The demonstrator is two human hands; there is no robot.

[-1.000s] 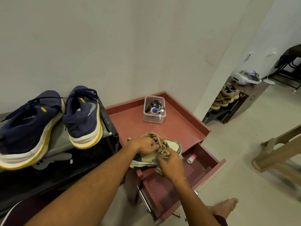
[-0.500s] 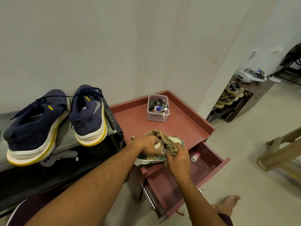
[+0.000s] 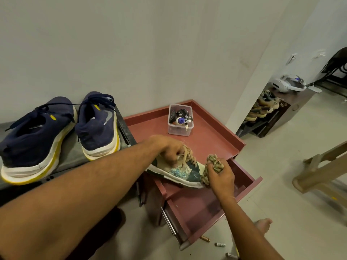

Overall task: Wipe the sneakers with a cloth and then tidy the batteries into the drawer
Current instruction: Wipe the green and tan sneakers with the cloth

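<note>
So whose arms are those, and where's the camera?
Those are a person's own arms. The camera sits on their head, looking down. The left hand grips a patterned sneaker by its laces, above the red cabinet and its open drawer. The right hand presses a bunched cloth against the sneaker's toe. A clear box of small things stands on the cabinet. Two blue sneakers sit on a shelf beside it. What look like batteries lie on the floor.

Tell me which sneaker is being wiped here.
The green-and-cream sneaker with tan laces: the left hand grips it, the right hand presses a cloth to its toe. The navy pair sits untouched on the dark rack.
</note>
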